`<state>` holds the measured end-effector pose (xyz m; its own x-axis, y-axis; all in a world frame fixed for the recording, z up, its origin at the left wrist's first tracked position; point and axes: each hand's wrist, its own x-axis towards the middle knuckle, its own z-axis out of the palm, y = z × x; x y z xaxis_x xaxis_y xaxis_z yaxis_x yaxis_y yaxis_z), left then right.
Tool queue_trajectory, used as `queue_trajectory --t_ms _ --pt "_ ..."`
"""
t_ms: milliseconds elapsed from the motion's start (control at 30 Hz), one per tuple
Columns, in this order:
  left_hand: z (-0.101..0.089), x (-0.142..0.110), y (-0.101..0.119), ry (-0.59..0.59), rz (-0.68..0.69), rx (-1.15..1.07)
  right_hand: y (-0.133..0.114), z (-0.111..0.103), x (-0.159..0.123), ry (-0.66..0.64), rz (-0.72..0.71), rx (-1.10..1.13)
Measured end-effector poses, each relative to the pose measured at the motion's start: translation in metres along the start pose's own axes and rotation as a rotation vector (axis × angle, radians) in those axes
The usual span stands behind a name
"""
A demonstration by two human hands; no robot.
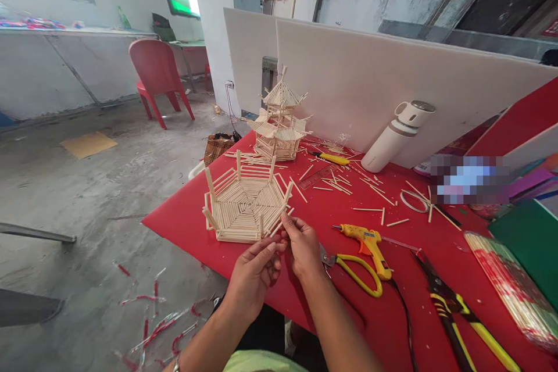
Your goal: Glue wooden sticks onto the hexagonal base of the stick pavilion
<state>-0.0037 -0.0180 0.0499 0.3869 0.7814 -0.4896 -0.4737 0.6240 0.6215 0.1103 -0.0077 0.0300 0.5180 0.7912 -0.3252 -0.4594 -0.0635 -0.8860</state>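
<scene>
An eight-sided platform of thin wooden sticks [248,204] lies on the red tabletop, with upright posts and low rails around its rim. At its near right corner is my right hand [301,244], thumb and fingers pinched on a thin wooden stick [286,214] beside the rim. Just below the near edge, my left hand [257,267] has its fingertips pressed together, close to the right fingers. Whatever is in the left pinch is too small to make out. Behind the platform stands a tiered stick pagoda [281,119].
A yellow glue gun [368,247], yellow-handled scissors [361,273] and long-handled pliers [457,308] lie right of my hands. Loose sticks [337,183], a utility knife [333,158], a white flask [396,136] and a stick pack [514,285] are farther off. White boards [370,81] stand behind.
</scene>
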Motion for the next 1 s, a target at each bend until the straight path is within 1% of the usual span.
queue_trajectory --t_ms 100,233,300,433,567,700,833,933,1000 --pt "-0.001 -0.001 -0.001 -0.016 0.005 0.053 -0.007 -0.009 -0.014 -0.046 -0.01 -0.052" --pt "0.001 -0.005 -0.004 -0.082 -0.007 0.187 -0.016 -0.027 -0.037 -0.141 -0.056 -0.162" --pt "0.005 -0.008 -0.005 -0.079 0.01 0.236 -0.018 -0.036 -0.044 -0.157 -0.077 -0.18" --pt "0.012 -0.015 -0.004 -0.079 0.07 0.286 -0.022 -0.046 -0.049 -0.182 -0.086 -0.13" --pt "0.017 -0.02 -0.002 -0.109 0.045 0.303 -0.026 -0.05 -0.05 -0.157 -0.116 -0.15" --pt "0.019 -0.023 -0.003 -0.095 0.083 0.341 -0.035 -0.054 -0.055 -0.151 -0.212 -0.295" --pt "0.019 -0.024 -0.004 -0.097 0.14 0.461 -0.049 -0.059 -0.062 -0.201 -0.355 -0.479" --pt "0.02 -0.024 -0.003 -0.099 0.19 0.569 -0.058 -0.062 -0.066 -0.258 -0.427 -0.541" --pt "0.021 -0.025 -0.003 -0.104 0.234 0.621 -0.06 -0.065 -0.066 -0.264 -0.457 -0.568"
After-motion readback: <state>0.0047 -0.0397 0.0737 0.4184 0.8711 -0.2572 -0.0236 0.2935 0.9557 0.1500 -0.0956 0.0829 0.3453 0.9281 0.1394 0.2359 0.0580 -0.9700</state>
